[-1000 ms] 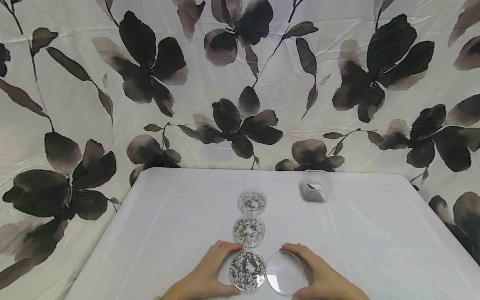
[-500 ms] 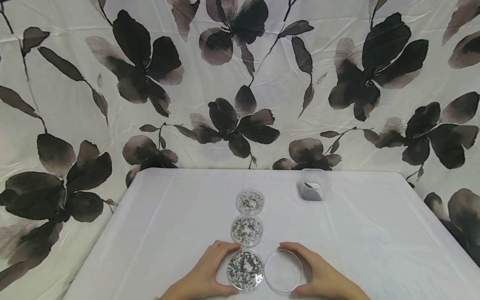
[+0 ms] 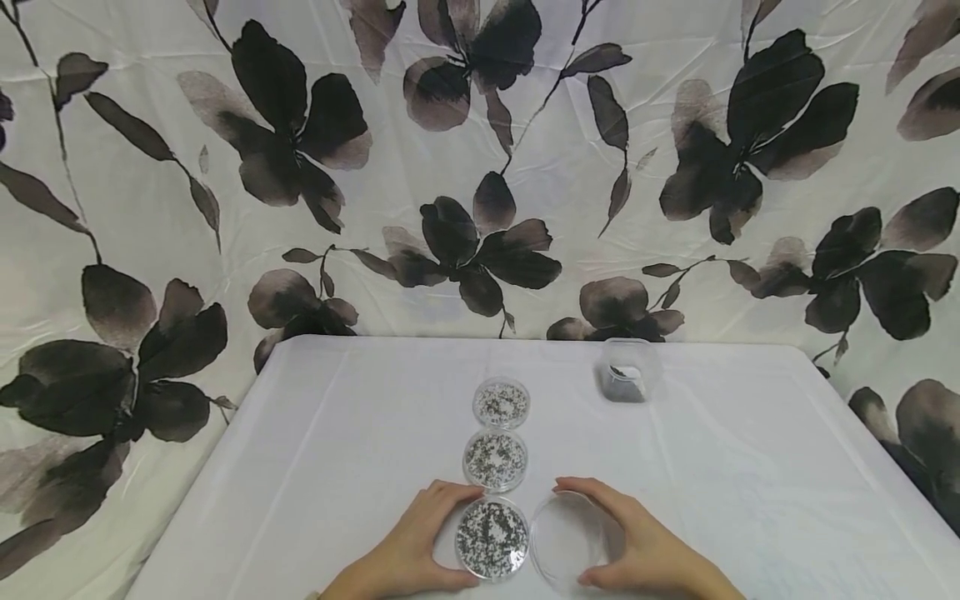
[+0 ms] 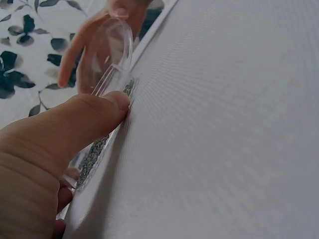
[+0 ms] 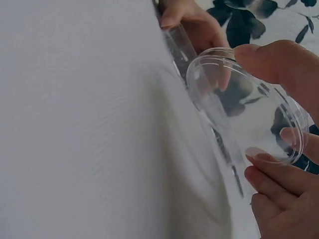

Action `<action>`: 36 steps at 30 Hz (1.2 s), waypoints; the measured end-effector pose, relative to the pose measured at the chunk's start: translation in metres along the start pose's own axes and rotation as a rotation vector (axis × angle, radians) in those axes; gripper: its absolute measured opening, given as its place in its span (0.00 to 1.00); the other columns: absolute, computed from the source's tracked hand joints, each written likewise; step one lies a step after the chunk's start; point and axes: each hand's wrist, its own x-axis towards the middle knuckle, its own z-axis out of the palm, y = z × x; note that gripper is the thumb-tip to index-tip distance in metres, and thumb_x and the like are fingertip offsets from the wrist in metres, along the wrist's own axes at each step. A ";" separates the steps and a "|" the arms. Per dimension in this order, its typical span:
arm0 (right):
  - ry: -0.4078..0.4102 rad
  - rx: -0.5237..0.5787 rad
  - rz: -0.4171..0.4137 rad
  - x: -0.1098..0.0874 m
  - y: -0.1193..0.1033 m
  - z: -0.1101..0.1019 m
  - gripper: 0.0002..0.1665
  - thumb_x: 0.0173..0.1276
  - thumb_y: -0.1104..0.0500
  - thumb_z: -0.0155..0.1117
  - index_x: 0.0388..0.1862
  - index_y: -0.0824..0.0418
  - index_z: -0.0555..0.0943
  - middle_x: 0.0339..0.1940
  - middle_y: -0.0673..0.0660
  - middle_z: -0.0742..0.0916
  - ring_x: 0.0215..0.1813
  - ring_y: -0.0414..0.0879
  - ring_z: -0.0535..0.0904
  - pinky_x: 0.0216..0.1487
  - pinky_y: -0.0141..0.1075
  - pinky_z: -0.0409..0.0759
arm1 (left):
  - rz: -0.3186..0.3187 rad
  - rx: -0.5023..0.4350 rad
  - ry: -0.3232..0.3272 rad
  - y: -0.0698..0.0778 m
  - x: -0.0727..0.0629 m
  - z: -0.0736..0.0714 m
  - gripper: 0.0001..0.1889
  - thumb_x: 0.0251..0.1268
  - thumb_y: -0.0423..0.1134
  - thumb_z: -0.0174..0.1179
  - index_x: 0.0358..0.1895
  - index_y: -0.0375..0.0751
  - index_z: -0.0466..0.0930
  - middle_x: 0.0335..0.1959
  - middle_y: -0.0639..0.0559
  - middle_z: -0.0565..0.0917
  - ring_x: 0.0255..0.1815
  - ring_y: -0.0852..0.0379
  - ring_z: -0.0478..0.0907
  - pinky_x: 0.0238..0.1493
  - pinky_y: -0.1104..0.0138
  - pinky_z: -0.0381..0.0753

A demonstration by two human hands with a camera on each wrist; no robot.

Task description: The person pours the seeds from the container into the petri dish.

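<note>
My left hand [image 3: 416,542] grips the sides of a round petri dish [image 3: 492,540] full of dark and white specks, which sits on the table. In the left wrist view the thumb [image 4: 117,99] presses its rim. My right hand [image 3: 637,537] pinches a clear, see-through petri dish [image 3: 567,540] by its edge, right beside the speckled one. The right wrist view shows this clear dish [image 5: 239,104] tilted up off the table with nothing in it; I cannot tell whether it is a lid, a base or both together.
Two more speckled petri dishes, a middle one [image 3: 495,460] and a far one [image 3: 501,403], line up behind the held one. A small clear container [image 3: 624,383] with dark contents stands at the table's back edge. A floral cloth [image 3: 450,167] hangs behind the white table [image 3: 337,433].
My right hand has tipped the clear dish, its far edge rising, over the last half second. The left hand and the speckled dishes have stayed put.
</note>
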 end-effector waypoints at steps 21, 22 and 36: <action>0.053 0.247 -0.134 0.047 -0.015 0.021 0.51 0.50 0.63 0.82 0.71 0.66 0.65 0.64 0.67 0.77 0.68 0.55 0.72 0.71 0.39 0.65 | -0.036 -0.005 0.000 -0.002 -0.002 0.003 0.53 0.43 0.64 0.75 0.74 0.50 0.61 0.63 0.65 0.71 0.60 0.64 0.67 0.60 0.58 0.71; 0.053 0.252 -0.133 0.049 -0.016 0.022 0.51 0.50 0.63 0.82 0.71 0.66 0.65 0.64 0.67 0.77 0.68 0.56 0.73 0.71 0.40 0.65 | -0.037 -0.004 0.000 -0.002 -0.002 0.003 0.53 0.43 0.64 0.75 0.74 0.50 0.61 0.63 0.65 0.71 0.60 0.64 0.67 0.60 0.59 0.71; 0.082 0.222 -0.150 0.057 -0.016 0.050 0.49 0.51 0.61 0.81 0.69 0.66 0.66 0.62 0.64 0.79 0.68 0.53 0.72 0.72 0.41 0.63 | -0.030 -0.019 -0.007 0.000 -0.004 -0.001 0.54 0.45 0.62 0.75 0.74 0.45 0.59 0.64 0.63 0.72 0.60 0.62 0.68 0.62 0.58 0.71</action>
